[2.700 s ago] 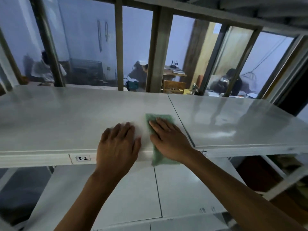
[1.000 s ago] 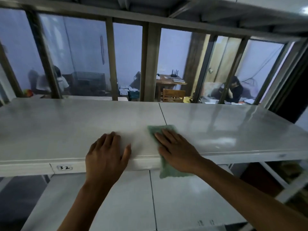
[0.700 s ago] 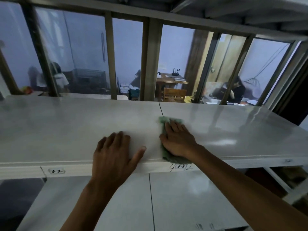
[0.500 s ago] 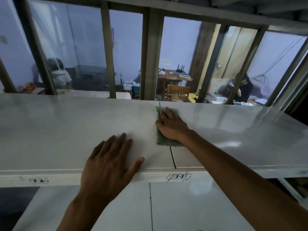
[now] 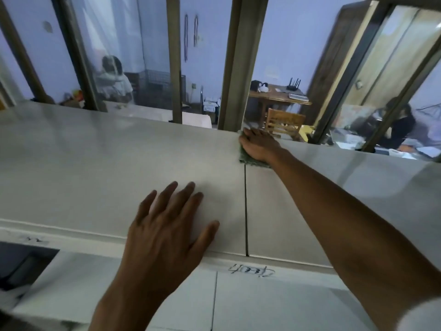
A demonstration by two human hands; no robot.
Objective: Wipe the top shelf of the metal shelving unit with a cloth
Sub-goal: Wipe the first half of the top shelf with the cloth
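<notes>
The white metal top shelf (image 5: pixel 95 168) spans the view, with a dark seam running front to back near its middle. My right hand (image 5: pixel 259 145) lies flat on a green cloth (image 5: pixel 249 160) at the shelf's far edge, just right of the seam; most of the cloth is hidden under the palm. My left hand (image 5: pixel 167 225) rests flat with spread fingers on the shelf's front edge, left of the seam.
Metal uprights (image 5: pixel 241 63) rise behind the shelf's back edge, close to my right fingertips. A lower white shelf (image 5: pixel 238 304) shows beneath. Beyond the frame lie a wooden table, a chair (image 5: pixel 284 121) and seated people.
My right hand has pushed the cloth from the front edge across the shelf to its far edge. My left hand stayed on the front edge. The camera moved closer.
</notes>
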